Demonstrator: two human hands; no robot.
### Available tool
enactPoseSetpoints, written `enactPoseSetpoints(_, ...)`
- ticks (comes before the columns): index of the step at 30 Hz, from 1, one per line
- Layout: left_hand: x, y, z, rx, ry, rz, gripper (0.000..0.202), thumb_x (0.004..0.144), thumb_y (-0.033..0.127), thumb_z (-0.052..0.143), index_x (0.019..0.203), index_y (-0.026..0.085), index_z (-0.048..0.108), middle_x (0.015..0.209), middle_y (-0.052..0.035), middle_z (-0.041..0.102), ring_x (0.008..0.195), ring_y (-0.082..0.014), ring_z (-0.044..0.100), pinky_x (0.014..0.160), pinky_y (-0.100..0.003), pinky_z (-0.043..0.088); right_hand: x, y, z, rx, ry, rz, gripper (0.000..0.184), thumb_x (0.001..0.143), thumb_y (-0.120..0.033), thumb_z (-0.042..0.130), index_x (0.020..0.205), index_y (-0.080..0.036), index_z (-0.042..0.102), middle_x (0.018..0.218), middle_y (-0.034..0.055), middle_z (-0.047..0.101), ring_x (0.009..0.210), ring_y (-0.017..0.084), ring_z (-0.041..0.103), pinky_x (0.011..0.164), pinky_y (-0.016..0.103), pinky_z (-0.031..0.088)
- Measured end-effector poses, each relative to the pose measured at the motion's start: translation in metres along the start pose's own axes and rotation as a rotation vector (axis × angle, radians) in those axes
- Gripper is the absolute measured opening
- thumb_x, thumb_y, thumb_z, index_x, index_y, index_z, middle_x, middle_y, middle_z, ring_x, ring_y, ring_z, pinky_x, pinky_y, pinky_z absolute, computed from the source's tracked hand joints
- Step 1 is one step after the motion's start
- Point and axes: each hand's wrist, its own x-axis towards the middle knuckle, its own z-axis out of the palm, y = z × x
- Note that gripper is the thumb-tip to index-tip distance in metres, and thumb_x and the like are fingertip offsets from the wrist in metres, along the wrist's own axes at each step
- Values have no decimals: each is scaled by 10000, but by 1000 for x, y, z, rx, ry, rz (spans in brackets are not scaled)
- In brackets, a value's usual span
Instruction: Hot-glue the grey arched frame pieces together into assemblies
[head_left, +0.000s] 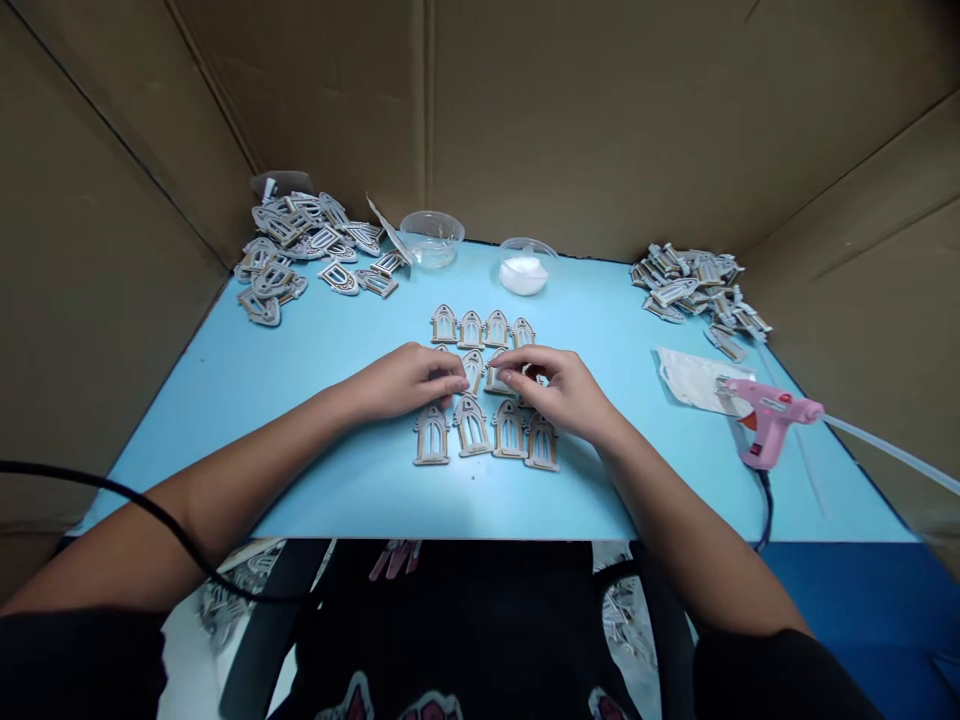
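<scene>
Small arched window-frame pieces, pale with tan edges, lie in three rows on the blue table; one in the front row (pixel 472 427) tilts slightly. My left hand (pixel 417 381) rests at the left end of the middle row, fingers curled, its fingertips beside an arched piece (pixel 472 371). What lies under those fingers is hidden. From the right, my right hand (pixel 553 387) reaches over the same row. Its thumb and index finger close at the edge of another arched window piece (pixel 496 378), which lies on the table. The hand partly covers the pieces at that end.
Loose arched pieces are heaped at the back left (pixel 304 232) and back right (pixel 697 282). Between them stand a clear bowl (pixel 433 241) and a bowl with white material (pixel 524 275). At right, a pink glue gun (pixel 772 418) lies by a plastic bag (pixel 694 380). A black cable (pixel 150 505) crosses my left arm.
</scene>
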Motion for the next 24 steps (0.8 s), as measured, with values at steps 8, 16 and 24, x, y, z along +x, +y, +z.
enactPoseSetpoints(8, 1, -20, -18, -303, -332, -149, 400, 911, 570, 651, 867, 173, 641, 851, -49, 787, 660, -143, 695, 651, -256, 523, -12, -24, 29, 145, -229, -19, 125, 927, -246, 668, 1012, -217, 755, 914, 23, 779, 791, 143, 694, 733, 289, 535)
enactPoseSetpoints(16, 4, -26, -17, -355, -206, -125, 420, 916, 585, 665, 865, 169, 640, 854, -65, 784, 669, -143, 712, 591, -238, 516, -9, -24, 61, 103, -182, 44, 27, 912, -208, 681, 928, -226, 691, 872, 3, 767, 753, 140, 676, 716, 285, 512)
enactPoseSetpoints(24, 7, -35, -15, -415, -215, -153, 458, 886, 628, 691, 863, 174, 634, 844, -72, 792, 719, -168, 741, 655, -277, 572, -13, -20, 69, -30, -194, 13, 39, 924, -201, 677, 900, -231, 686, 820, -6, 734, 712, 142, 636, 716, 299, 492)
